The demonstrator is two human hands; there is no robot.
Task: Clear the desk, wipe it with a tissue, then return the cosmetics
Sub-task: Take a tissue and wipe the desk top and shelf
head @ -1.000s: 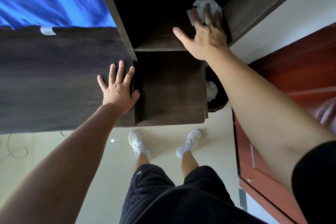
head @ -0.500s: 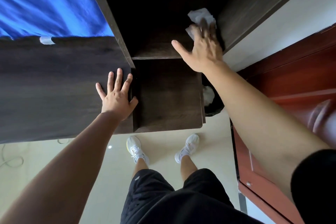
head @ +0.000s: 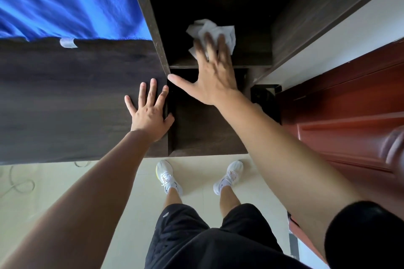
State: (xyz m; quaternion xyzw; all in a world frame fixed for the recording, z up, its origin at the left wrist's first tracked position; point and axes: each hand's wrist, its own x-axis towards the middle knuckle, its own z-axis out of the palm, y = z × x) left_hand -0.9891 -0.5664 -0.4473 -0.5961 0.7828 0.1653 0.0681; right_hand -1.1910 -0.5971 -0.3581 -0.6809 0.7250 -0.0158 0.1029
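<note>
A crumpled white tissue (head: 215, 33) lies on a dark wooden shelf (head: 251, 59) inside the desk's open compartment. My right hand (head: 213, 72) presses down on the tissue with straight, spread fingers, thumb stretched out to the left; the fingertips are blurred. My left hand (head: 149, 111) rests flat on the dark wooden desk top (head: 65, 98), fingers spread, at the edge of the compartment. No cosmetics are in view.
A blue cloth (head: 65, 0) hangs behind the desk at the upper left. A dark bin (head: 265, 98) stands right of the desk, beside a reddish-brown door (head: 349, 105). A cable (head: 17, 183) lies on the pale tiled floor. My white shoes are below the desk's edge.
My right hand has slid the tissue leftward and a little nearer along the shelf. My left hand has stayed flat on the desk top.
</note>
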